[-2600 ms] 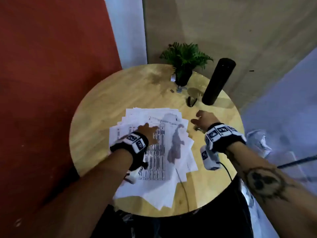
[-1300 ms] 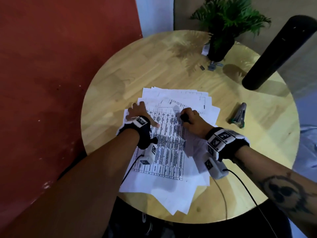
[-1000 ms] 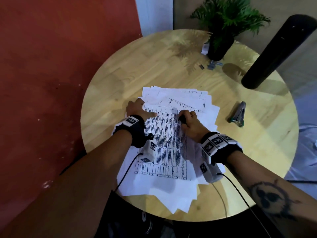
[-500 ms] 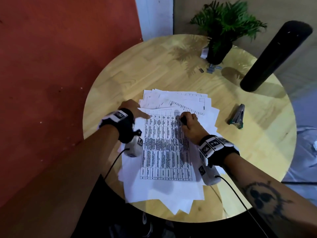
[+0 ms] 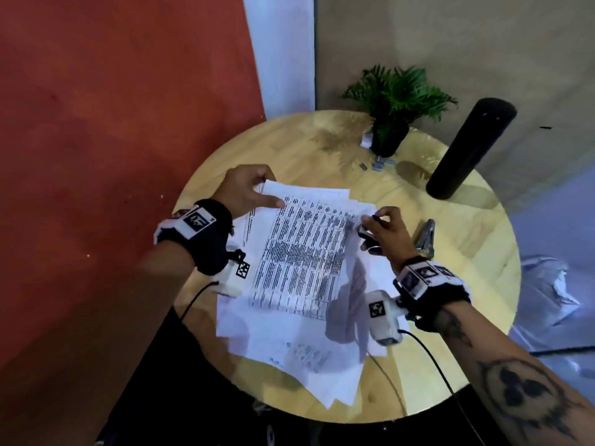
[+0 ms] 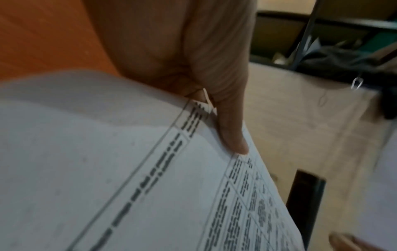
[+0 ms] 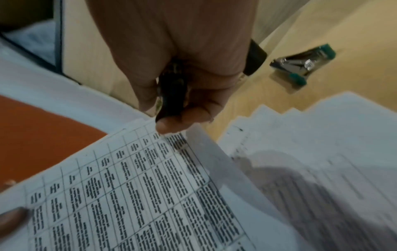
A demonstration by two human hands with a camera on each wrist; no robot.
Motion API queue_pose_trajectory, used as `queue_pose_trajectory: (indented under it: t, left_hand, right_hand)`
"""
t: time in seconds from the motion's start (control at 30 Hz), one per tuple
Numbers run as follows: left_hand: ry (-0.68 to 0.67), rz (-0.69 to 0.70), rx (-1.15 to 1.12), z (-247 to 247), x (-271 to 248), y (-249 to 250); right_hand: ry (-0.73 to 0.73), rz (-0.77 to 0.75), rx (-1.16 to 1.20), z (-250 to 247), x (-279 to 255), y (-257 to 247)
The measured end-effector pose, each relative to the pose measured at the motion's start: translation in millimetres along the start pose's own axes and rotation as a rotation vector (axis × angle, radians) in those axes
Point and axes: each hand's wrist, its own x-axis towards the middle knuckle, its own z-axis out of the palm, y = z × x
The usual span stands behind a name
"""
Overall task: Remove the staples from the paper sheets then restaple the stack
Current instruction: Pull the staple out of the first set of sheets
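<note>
with the left hand (image 5: 246, 190) pinching the printed sheet's (image 5: 302, 255) far-left corner and the right hand (image 5: 384, 231) curled around a small black staple remover (image 7: 173, 95) at its far-right corner, above the paper pile mid-table (image 5: 467, 284), staple removal seems underway; next comes levering that staple free.

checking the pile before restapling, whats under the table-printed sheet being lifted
Under the lifted printed sheet, more white sheets lie fanned on the round table. How many there are, and any staples in them, is hidden.
</note>
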Motion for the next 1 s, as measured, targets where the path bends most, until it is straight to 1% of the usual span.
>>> queue_pose_trajectory:
  t: [0.1, 0.27, 0.33, 0.5, 0.57, 0.63, 0.8, 0.9, 1.0]
  left_hand:
    - [0.022, 0.06, -0.131, -22.8, -3.2, 41.8]
    - [-0.006, 0.176, -0.182, -55.3, -20.5, 100.6]
    - [-0.006, 0.222, -0.19, -69.1, -29.4, 119.1]
    - [-0.06, 0.302, -0.177, -95.3, -53.7, 160.7]
    - [-0.051, 0.317, -0.173, -103.6, -60.4, 169.9]
    - [-0.016, 0.323, -0.168, -108.0, -64.2, 175.5]
    - [0.035, 0.36, -0.021, -100.6, -65.3, 185.7]
    - [0.059, 0.364, -0.039, -92.0, -62.5, 189.7]
    - [0.054, 0.352, -0.054, -84.8, -62.2, 195.7]
  right_hand:
    - [0.018, -0.074, 0.042, -12.6, -17.6, -31.9]
    - [-0.008, -0.182, 0.099, -26.1, -45.8, -83.5]
    - [-0.064, -0.21, 0.165, -29.1, -57.8, -106.1]
    - [-0.295, -0.26, 0.265, -34.5, -81.6, -159.4]
    - [-0.327, -0.286, 0.275, -35.6, -86.1, -172.2]
    - [-0.298, -0.316, 0.29, -34.8, -90.8, -180.2]
    - [-0.196, -0.399, 0.381, -31.3, -101.2, -189.0]
    - [-0.147, -0.413, 0.45, -32.6, -106.9, -186.2]
    - [-0.096, -0.425, 0.464, -35.8, -110.9, -181.6]
